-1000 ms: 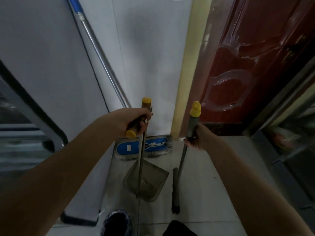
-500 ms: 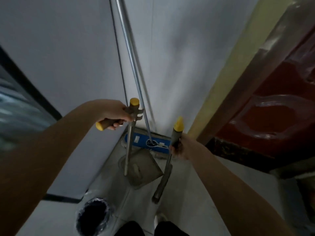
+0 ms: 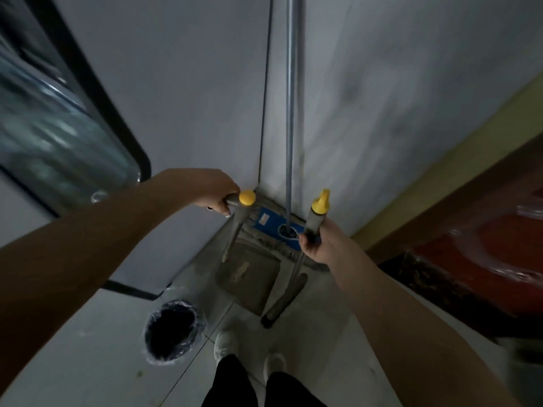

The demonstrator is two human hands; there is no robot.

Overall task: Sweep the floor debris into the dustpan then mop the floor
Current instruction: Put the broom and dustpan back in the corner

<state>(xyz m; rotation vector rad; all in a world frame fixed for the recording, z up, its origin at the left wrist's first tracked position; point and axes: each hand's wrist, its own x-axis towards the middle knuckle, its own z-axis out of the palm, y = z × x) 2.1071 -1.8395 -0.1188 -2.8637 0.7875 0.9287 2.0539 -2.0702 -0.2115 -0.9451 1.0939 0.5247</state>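
Gripped the dustpan (image 3: 255, 292) handle with left hand (image 3: 214, 190) fingers curled round it, and likewise the broom (image 3: 283, 301) shaft in the right hand (image 3: 318, 245). Carried a pale scrap (image 3: 239, 270) and grit in the pan, low by the corner floor (image 3: 323, 333) — sweeping judged nearly done. Left the mop (image 3: 290, 113) leaning untouched — mopping not begun. Could not see inside the dark-lined bin (image 3: 173, 303).

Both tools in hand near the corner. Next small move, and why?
Probably swing the dustpan left over the lined bin and tip it: the left hand grips its handle, a pale scrap lies in the pan, the right hand holds the broom, and the mop leans against the wall.
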